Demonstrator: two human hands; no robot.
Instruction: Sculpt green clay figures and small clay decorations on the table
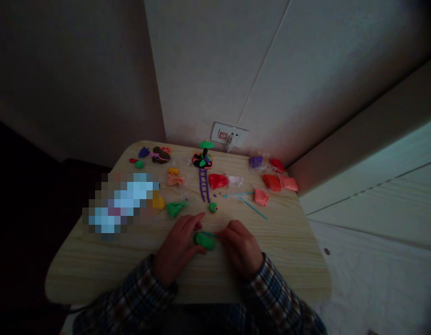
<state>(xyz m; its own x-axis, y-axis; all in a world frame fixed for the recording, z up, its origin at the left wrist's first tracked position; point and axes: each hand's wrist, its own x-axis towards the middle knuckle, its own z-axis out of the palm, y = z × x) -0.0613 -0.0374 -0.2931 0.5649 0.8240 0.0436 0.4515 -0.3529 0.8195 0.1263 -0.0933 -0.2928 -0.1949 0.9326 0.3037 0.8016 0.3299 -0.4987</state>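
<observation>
A green lump of modelling clay [205, 241] lies on the table in front of me. My left hand [177, 246] curves around its left side, thumb along the near edge and fingertips by the far edge, the index finger stretched out. In a closed pinch, my right hand [241, 246] grips a thin teal stick [210, 234] whose far end lies along the top of the lump. Just beyond the hands sits a small green clay ball with a red-and-white spot [213, 208]. A purple clay ladder [204, 185] stretches away from it toward a dark clay figure with green parts [202, 160].
Clay packets fill the right side: salmon [261, 197], orange [272, 182] and purple [256, 162]. Teal sticks [254, 209] lie near them. Red clay [218, 181] and a green packet [176, 209] are mid-table. A blurred-out patch covers the left. A wall socket [230, 134] is behind.
</observation>
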